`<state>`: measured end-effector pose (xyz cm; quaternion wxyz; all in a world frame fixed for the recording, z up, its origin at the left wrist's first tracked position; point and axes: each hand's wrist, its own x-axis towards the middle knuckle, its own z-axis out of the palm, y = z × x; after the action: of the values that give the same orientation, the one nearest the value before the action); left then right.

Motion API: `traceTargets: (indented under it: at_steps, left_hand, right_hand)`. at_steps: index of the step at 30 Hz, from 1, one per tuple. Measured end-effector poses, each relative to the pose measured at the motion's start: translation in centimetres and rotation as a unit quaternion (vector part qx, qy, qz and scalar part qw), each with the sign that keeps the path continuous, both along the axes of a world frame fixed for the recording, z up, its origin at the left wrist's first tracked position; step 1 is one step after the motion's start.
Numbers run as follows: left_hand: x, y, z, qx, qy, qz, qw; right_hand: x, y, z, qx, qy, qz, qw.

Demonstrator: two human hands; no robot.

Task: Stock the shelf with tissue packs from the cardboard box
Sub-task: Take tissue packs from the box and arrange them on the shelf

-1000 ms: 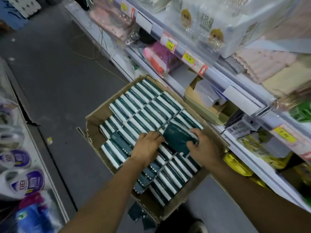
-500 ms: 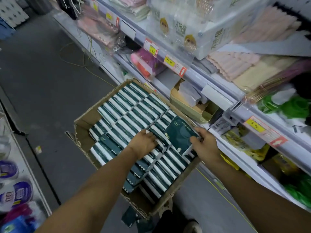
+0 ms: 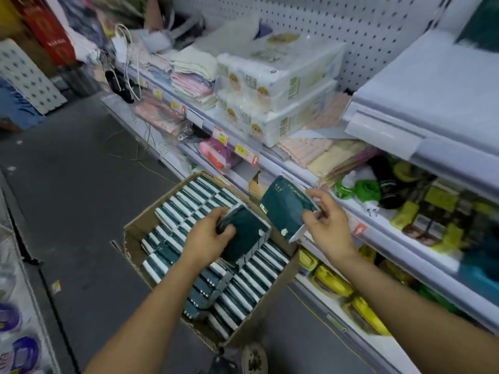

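Aisle: dark grey floor (image 3: 81,198) between shop shelving; white pegboard (image 3: 351,31) at the back
Cardboard box: cardboard box (image 3: 135,233) open, below both hands, packed with rows of dark green and white tissue packs (image 3: 194,201) on edge
Left hand: left hand (image 3: 208,236) over the middle of the box, fingers curled round a dark green tissue pack (image 3: 243,238); grip clamped on it, pack lifted above the rows and tilted
Right hand: right hand (image 3: 329,225) over the box's shelf-side edge, thumb and fingers pinching the right end of a second green pack (image 3: 283,206); grip clamped on it, pack held clear of the box and near the shelf front
Between the hands: the two held packs sit close, apart or touching I cannot tell
Shelf ahead of right hand: shelf edge (image 3: 359,228) with a red-arrow tag; green and yellow goods (image 3: 432,201) behind, blurred
Shelf above the hands: two stacked white tissue bundles (image 3: 275,87), folded cloths (image 3: 189,76) to their left, yellow price tags (image 3: 240,149) on the rail
Upper right: bare white shelf (image 3: 432,85)
Left of left hand: bottles (image 3: 19,352) on a low rack, blurred
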<state>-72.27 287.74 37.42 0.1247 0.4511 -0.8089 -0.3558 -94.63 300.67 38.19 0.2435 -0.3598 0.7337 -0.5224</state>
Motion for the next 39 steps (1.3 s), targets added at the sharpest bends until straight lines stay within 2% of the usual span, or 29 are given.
traceTargets:
  at_steps: [7,11,15,19,23,26,31,39]
  left_hand:
    - [-4.3,3.6,9.8,-0.016,0.219,0.044,0.975]
    - [-8.0,5.4,15.8,-0.014,0.302,0.03,0.953]
    - [-12.1,7.1,20.3,-0.001,0.354,-0.013,0.935]
    - [-17.0,8.6,22.8,0.04,0.393,-0.055,0.917]
    - [-22.3,9.9,24.4,0.082,0.413,-0.094,0.902]
    - [-26.6,10.1,25.3,0.091,0.392,-0.139,0.905]
    - [-33.1,9.9,26.4,0.13,0.358,-0.214,0.9]
    - [-41.1,8.9,26.6,0.169,0.328,-0.288,0.884]
  right_hand:
    - [-2.3,5.2,10.5,-0.117,0.068,-0.012,0.991]
    - [-4.4,9.0,16.0,-0.146,0.109,-0.033,0.983]
    - [-7.8,12.3,20.6,-0.185,0.144,-0.117,0.965]
    - [-12.7,16.1,23.6,-0.172,0.219,-0.178,0.944]
    - [-17.9,19.8,24.0,-0.032,0.328,-0.201,0.922]
    - [-20.2,21.0,23.3,0.059,0.338,-0.218,0.914]
    - [-21.9,20.6,22.6,0.066,0.317,-0.229,0.918]
    - [-29.5,23.1,23.3,0.115,0.311,-0.31,0.891]
